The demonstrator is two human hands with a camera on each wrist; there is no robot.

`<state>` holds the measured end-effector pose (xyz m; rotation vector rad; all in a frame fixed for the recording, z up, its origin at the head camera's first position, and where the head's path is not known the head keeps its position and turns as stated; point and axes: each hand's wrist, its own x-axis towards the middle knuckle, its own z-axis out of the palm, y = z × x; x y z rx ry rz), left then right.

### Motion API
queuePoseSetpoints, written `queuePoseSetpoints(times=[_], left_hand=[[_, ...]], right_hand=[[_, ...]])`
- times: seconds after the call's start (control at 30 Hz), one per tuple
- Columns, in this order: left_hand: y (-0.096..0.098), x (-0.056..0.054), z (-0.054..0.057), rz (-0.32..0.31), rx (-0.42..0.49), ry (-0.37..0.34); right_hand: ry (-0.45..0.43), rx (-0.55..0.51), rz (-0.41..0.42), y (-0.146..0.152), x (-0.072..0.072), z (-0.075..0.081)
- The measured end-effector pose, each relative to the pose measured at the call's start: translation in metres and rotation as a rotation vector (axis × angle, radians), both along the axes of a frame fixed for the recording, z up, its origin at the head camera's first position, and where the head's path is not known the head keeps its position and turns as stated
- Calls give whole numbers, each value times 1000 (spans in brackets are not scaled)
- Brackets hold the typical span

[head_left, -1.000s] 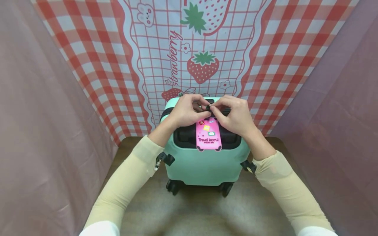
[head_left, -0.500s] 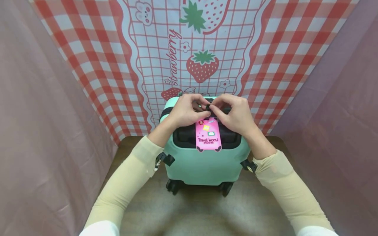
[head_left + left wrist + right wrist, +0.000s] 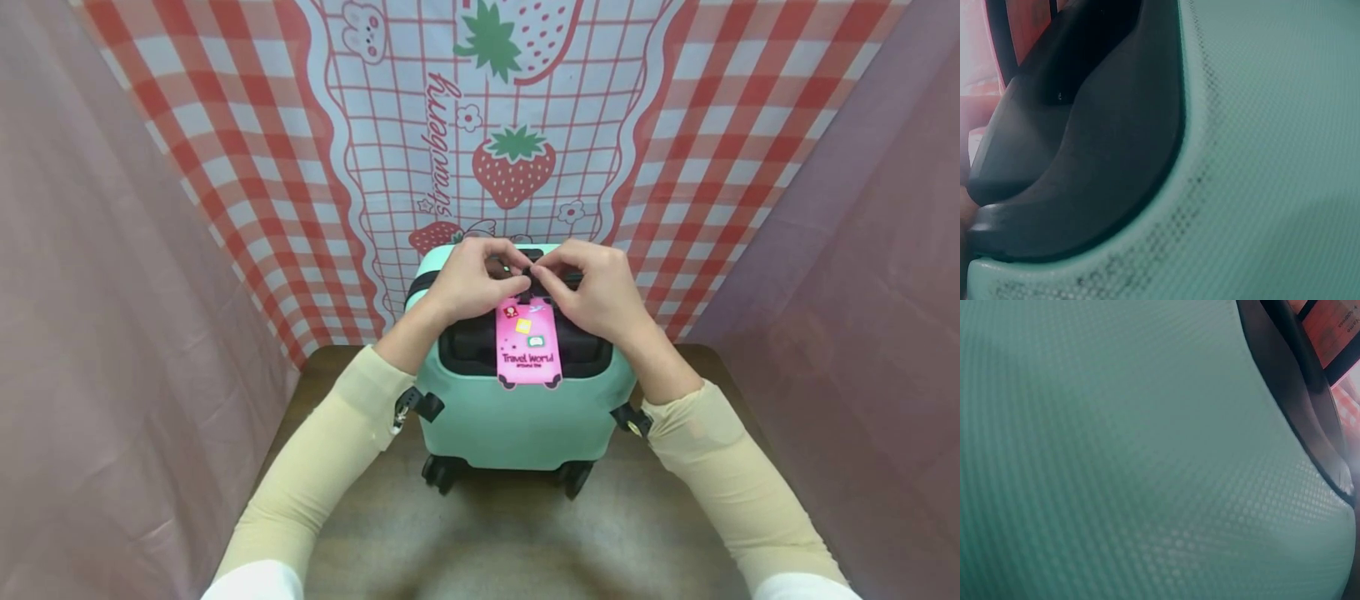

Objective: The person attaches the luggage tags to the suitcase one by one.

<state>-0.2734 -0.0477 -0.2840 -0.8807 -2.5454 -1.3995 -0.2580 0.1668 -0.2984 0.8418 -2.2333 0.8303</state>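
Note:
A mint-green suitcase [image 3: 517, 425] stands upright on its wheels, its black top handle [image 3: 468, 350] towards me. Over that handle lies a pink luggage tag [image 3: 528, 343] printed "Travel World". My left hand [image 3: 472, 282] pinches the tag's black strap [image 3: 527, 285] between thumb and fingers. From the other side, thumb and index finger of my right hand [image 3: 596, 287] pinch the strap too, fingertips close together. The strap's ends are mostly hidden by the fingers. In the right wrist view, the tag's printed back [image 3: 1332, 331] shows beyond the black handle surround [image 3: 1291, 394].
The suitcase rests on a brown wooden table [image 3: 480, 542]. Behind it hangs a red-and-white checked cloth [image 3: 720, 142] with strawberries. Pinkish curtains [image 3: 135, 333] close in both sides. A black strap-like band [image 3: 422, 287] crosses the suitcase's left shoulder.
The pink tag has slid slightly down towards me. My left thumb has drawn back a little to the left, showing more of the black strap. The suitcase stays put.

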Motion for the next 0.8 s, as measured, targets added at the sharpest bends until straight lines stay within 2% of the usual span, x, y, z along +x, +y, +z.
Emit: queuePoseSetpoints(times=[0.17,0.43,0.8], left_hand=[[1,0,0,16,5,23],[3,2,2,42,-4,22],[3,2,0,-28,57,7]], right_hand=[[21,-17,46,3,-1,-1],[-38,-58,73,4,-2,2],[-138,-69,57,6,-4,3]])
